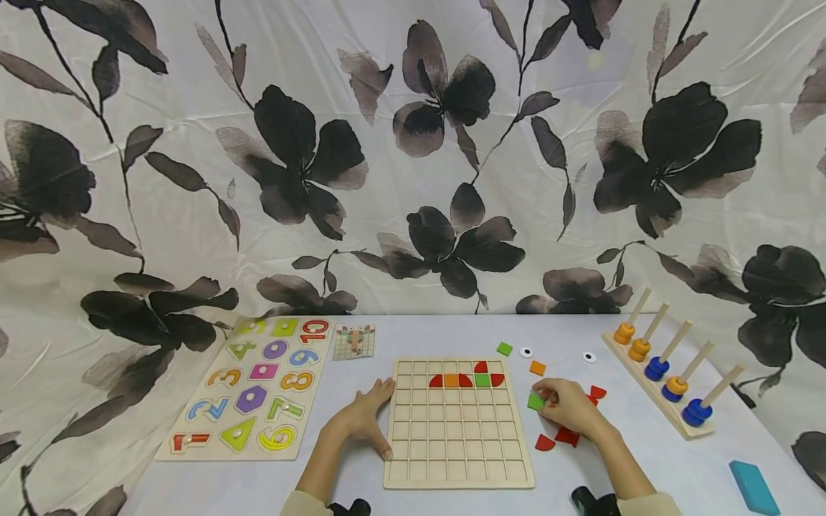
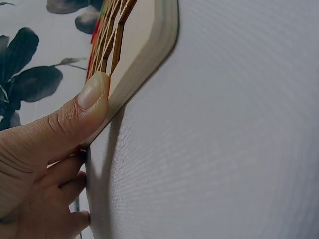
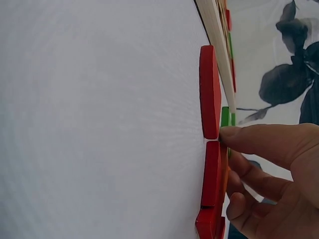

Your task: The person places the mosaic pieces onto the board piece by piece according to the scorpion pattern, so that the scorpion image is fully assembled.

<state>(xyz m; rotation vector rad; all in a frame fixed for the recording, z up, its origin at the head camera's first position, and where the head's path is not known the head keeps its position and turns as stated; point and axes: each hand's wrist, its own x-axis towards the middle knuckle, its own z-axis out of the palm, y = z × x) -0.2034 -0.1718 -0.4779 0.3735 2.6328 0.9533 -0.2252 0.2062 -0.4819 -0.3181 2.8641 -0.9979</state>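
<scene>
A wooden grid board [image 1: 452, 430] lies flat, with red quarter-round tiles, an orange square tile [image 1: 450, 380] and a green square tile [image 1: 482, 380] in its upper rows. My left hand [image 1: 361, 416] rests at the board's left edge, fingers spread, and its thumb [image 2: 92, 94] touches the rim. Just right of the board, my right hand [image 1: 568, 407] pinches another green square tile [image 1: 535, 401] between thumb and fingers. Red quarter-round pieces [image 1: 545, 443] lie beside and below that hand; two long red sides [image 3: 209, 94] show close to the thumb in the right wrist view.
Beyond the board are a loose green tile [image 1: 505, 349], an orange tile [image 1: 537, 368] and white eye discs [image 1: 589, 357]. A pattern card [image 1: 354, 342] and number puzzle [image 1: 252, 401] lie left. A peg stand with rings [image 1: 671, 387] and a blue block [image 1: 753, 487] lie right.
</scene>
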